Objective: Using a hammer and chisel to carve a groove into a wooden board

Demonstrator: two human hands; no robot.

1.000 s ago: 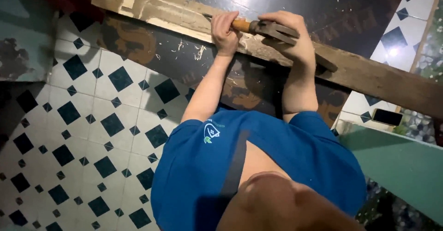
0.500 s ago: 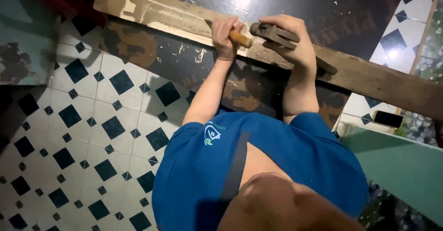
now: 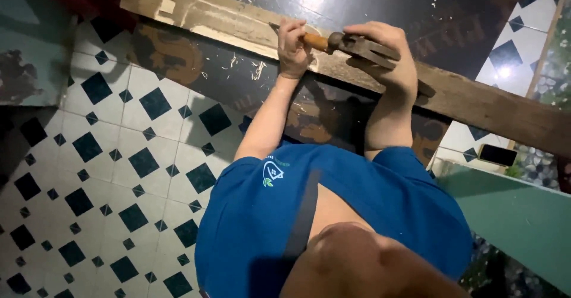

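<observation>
Your left hand (image 3: 292,47) is closed in a fist around a chisel (image 3: 309,39). Its orange wooden handle comes out of the fist toward 3 o'clock, and a thin dark tip shows on the other side of the fist, toward 10 o'clock. So the long axis of the chisel runs nearly flat across the view, a little lower at the handle end. The chisel lies along the long wooden plank (image 3: 238,24), and your fist rests on this plank.

The plank itself goes from 10 o'clock to 4 o'clock across the top of the view. It lies on a dark board (image 3: 238,84) with small pale wood chips (image 3: 259,69) on it, just below your left hand.

Your right hand (image 3: 386,54) is just beside the handle end, at 3 o'clock from the chisel. It is closed around a dark hammer (image 3: 363,47). The rounded end of the hammer touches the end of the orange handle, and the rest of it points toward 4 o'clock, under your fingers.

Below is a floor (image 3: 107,155) of white tiles with dark diamonds.
</observation>
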